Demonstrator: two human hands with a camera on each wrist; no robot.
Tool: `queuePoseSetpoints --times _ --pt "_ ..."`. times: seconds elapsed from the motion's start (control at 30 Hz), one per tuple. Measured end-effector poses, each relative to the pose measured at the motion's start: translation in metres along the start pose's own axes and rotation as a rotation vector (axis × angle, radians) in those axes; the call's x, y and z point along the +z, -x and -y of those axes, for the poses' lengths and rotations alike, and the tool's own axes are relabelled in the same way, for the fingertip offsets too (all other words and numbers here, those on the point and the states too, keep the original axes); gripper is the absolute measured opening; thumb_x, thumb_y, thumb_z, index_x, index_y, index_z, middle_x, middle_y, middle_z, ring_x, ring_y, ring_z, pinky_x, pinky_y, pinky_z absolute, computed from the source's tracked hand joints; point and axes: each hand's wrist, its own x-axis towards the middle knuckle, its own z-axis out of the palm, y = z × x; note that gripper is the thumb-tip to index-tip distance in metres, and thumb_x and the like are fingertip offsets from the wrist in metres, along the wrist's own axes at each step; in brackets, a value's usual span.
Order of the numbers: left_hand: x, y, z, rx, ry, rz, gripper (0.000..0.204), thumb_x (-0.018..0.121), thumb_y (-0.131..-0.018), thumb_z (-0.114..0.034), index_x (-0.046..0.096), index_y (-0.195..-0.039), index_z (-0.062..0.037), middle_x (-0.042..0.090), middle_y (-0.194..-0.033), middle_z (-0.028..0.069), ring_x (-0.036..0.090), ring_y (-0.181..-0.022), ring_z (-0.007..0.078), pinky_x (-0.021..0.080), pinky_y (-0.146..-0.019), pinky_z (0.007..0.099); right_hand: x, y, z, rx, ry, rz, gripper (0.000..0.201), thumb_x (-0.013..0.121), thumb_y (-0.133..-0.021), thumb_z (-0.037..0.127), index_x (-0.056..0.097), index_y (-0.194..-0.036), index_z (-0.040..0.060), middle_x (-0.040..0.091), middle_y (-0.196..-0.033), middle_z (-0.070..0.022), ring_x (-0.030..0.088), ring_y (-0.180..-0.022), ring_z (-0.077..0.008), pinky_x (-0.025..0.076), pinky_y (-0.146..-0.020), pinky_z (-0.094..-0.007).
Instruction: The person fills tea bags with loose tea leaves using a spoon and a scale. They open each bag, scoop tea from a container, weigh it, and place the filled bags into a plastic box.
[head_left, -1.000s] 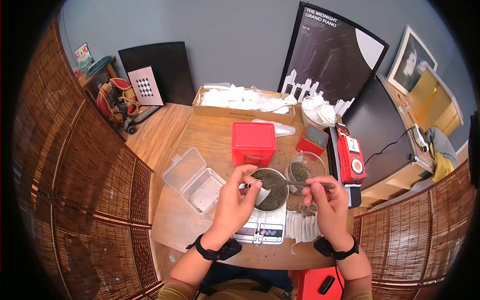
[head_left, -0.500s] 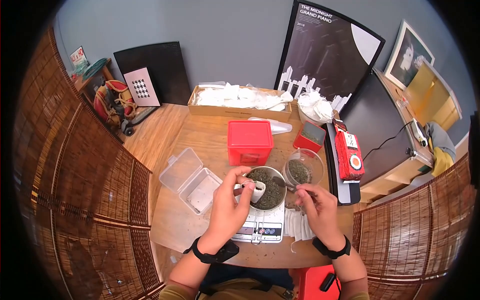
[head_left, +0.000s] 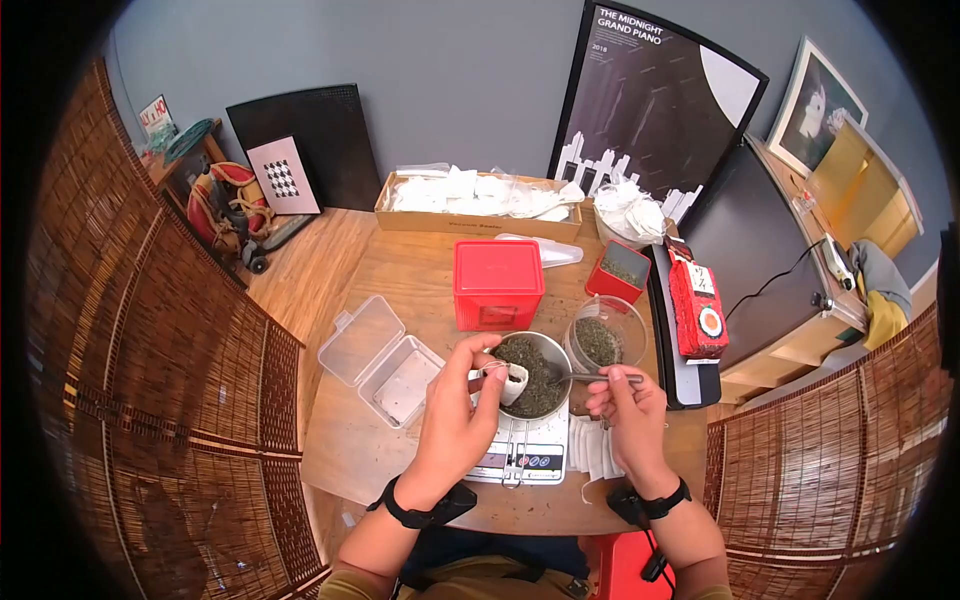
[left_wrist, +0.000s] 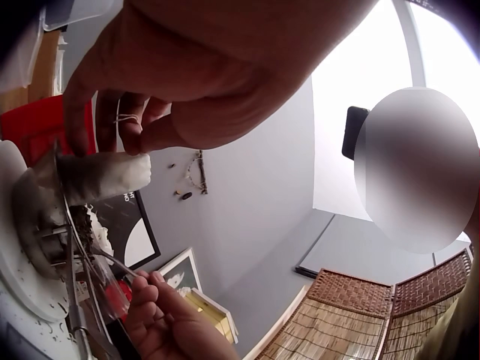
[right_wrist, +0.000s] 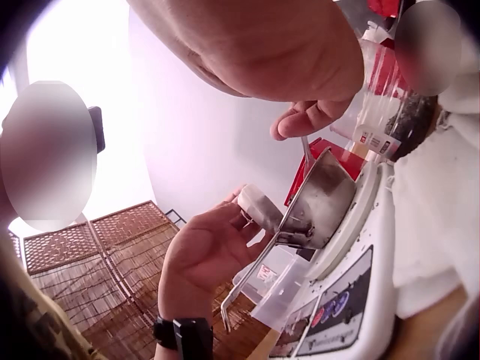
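Between the thumb and fingers of my left hand (head_left: pixel 458 415) is a white tea bag (head_left: pixel 516 388) with a string, its open mouth up and dark leaf inside. The bag stands over the near left side of a steel bowl (right_wrist: pixel 330 196) of dried tea leaves (head_left: pixel 540 402). My right hand (head_left: pixel 635 415) pinches the handle of a metal spoon (head_left: pixel 592 378), whose tip dips into the leaves at the bowl's right side. Under the bowl is a white kitchen scale (head_left: pixel 548 468), with the bowl's wire handle (right_wrist: pixel 241 289) sticking out toward me.
Filled tea bags (head_left: pixel 597 448) lie in a row right of the scale. A clear tub of leaves (head_left: pixel 632 338), a red tin (head_left: pixel 497 285), a small red tin (head_left: pixel 612 288) and an open plastic box (head_left: pixel 400 385) surround the bowl. Behind stands a carton of white bags (head_left: pixel 480 222).
The spoon was at the bag's mouth, then drew back to the bowl's right side, and its tip now sits in the leaves. My left hand keeps the tea bag over the bowl.
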Motion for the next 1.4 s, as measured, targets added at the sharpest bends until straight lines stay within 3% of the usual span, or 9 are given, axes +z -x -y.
queuePoseSetpoints --times 0.33,0.6,0.8,0.97,1.4 --pt "0.000 -0.002 0.002 -0.034 0.004 -0.003 0.034 0.069 -0.106 -0.005 0.060 -0.139 -0.0016 0.069 -0.107 0.0053 0.068 -0.105 0.0141 0.055 -0.094 0.0335 0.003 -0.003 0.014 0.027 -0.148 -0.056 0.024 0.062 -0.114 0.024 0.067 -0.118 -0.0001 0.074 -0.092 -0.0083 0.066 -0.072 -0.0116 0.054 -0.068 -0.0255" --pt "0.004 -0.008 0.011 -0.026 0.034 -0.022 0.035 0.071 -0.104 -0.004 0.061 -0.137 -0.0035 0.069 -0.104 0.0030 0.066 -0.102 0.0116 0.054 -0.092 0.0308 0.015 -0.006 0.052 -0.013 -0.201 0.005 0.024 0.063 -0.113 0.024 0.067 -0.118 0.0005 0.073 -0.092 -0.0068 0.062 -0.071 -0.0106 0.052 -0.066 -0.0246" --pt "0.007 -0.010 0.012 -0.038 0.054 -0.029 0.034 0.071 -0.104 -0.003 0.061 -0.137 -0.0041 0.067 -0.102 0.0008 0.065 -0.100 0.0098 0.053 -0.090 0.0289 0.022 -0.008 0.063 -0.058 -0.028 0.132 0.023 0.063 -0.113 0.023 0.069 -0.118 0.0014 0.073 -0.093 -0.0054 0.063 -0.074 -0.0085 0.052 -0.070 -0.0233" --pt "0.007 -0.011 0.014 -0.036 0.078 -0.023 0.034 0.070 -0.104 -0.003 0.061 -0.137 -0.0033 0.066 -0.102 0.0006 0.064 -0.100 0.0090 0.053 -0.089 0.0277 0.029 -0.001 0.074 -0.234 0.218 0.208 0.021 0.064 -0.113 0.019 0.070 -0.120 -0.0004 0.073 -0.095 -0.0064 0.064 -0.078 -0.0086 0.052 -0.071 -0.0238" --pt "0.005 -0.009 0.015 0.011 0.047 -0.047 0.032 0.068 -0.106 -0.003 0.061 -0.137 -0.0020 0.066 -0.104 0.0023 0.065 -0.100 0.0105 0.055 -0.090 0.0303 0.026 0.013 0.071 -0.410 0.382 0.295 0.015 0.064 -0.109 0.003 0.071 -0.121 -0.0030 0.073 -0.101 -0.0111 0.070 -0.081 -0.0126 0.057 -0.072 -0.0265"
